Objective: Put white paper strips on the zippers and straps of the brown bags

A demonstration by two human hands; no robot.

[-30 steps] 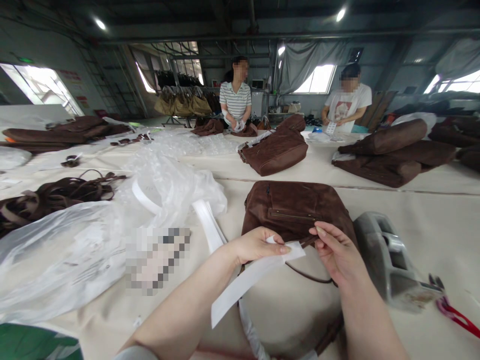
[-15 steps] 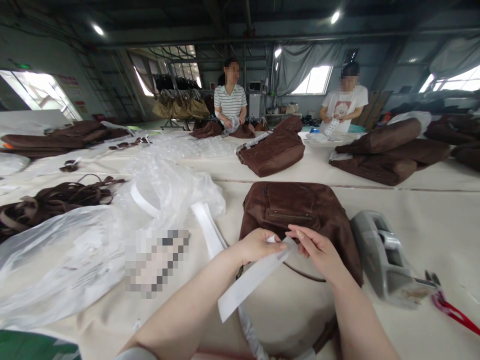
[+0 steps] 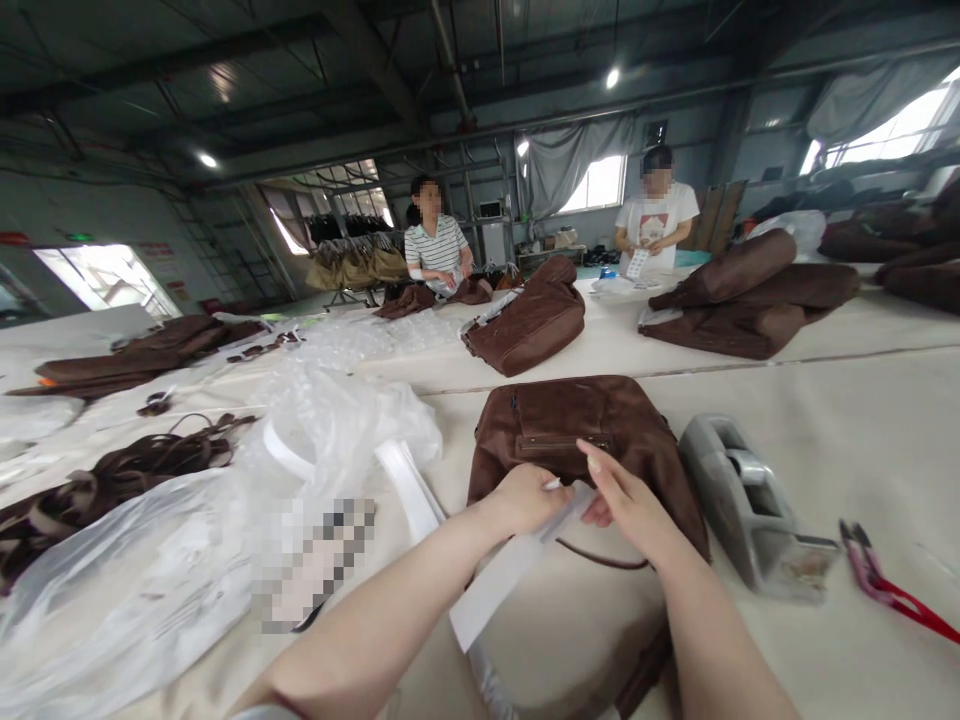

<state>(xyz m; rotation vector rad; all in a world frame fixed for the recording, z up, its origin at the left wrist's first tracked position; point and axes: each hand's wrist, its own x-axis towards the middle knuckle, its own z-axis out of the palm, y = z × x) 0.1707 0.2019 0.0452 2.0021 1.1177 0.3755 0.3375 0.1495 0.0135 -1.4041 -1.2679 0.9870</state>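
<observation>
A brown bag [image 3: 555, 415] with a zipped pocket lies in front of me, its thin strap curving below my hands. My left hand [image 3: 529, 500] is closed on a white paper strip [image 3: 499, 585], which hangs down toward the lower left. Close on its right, my right hand [image 3: 619, 495] has its fingers apart beside the strip's upper end; whether they touch it is unclear. Part of the bag's handle, wrapped in white material [image 3: 491, 685], shows below the strip. More white strips [image 3: 411, 490] lie left of the bag.
To the right are a grey tape dispenser [image 3: 750, 510] and red-handled pliers [image 3: 889, 590]. Clear plastic [image 3: 150, 560] and brown straps [image 3: 112, 480] cover the left side. Other brown bags [image 3: 529, 320] lie farther back. Two people stand across the table.
The view has tilted and shifted. My right hand's fingers have spread and come off their pinch near the strip's end. My left hand still grips the strip.
</observation>
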